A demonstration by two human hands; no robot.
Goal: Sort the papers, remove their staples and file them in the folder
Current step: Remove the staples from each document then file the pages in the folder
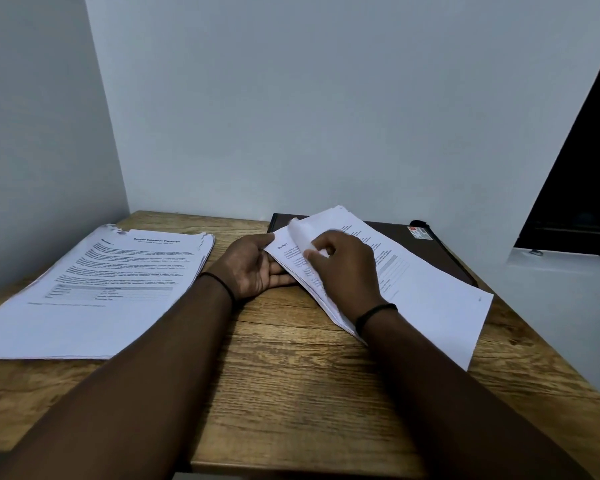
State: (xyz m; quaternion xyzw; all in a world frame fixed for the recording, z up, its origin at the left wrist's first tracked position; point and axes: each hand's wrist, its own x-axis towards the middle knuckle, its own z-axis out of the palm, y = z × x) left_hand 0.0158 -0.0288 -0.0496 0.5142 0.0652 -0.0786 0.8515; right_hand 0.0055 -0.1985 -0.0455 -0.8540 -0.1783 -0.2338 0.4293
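a: the white stapled bundle of printed sheets lies slanted across the table's right half, far end resting on the dark brown closed folder by the wall. left hand lies palm up beneath the bundle's near-left edge, fingers relaxed and propping it. right hand is on top, fingertips pinching the curled top-left corner of the upper sheet.

b: step?

a: my judgement — staple removal or separating sheets at that corner, sorting part done. the other white stack of printed pages, headed as a transcript, sits flat on the left, well apart, corner ragged.

b: next move?

a: probably a firm hold from below while the corner is worked free; a tear is the risk.

b: what can't we read?

a: the staple itself — not visible, the corner is blurred. no remover tool in view. folder stays shut; small red label on it illegible. brown wood-grain table cut off at the bottom.
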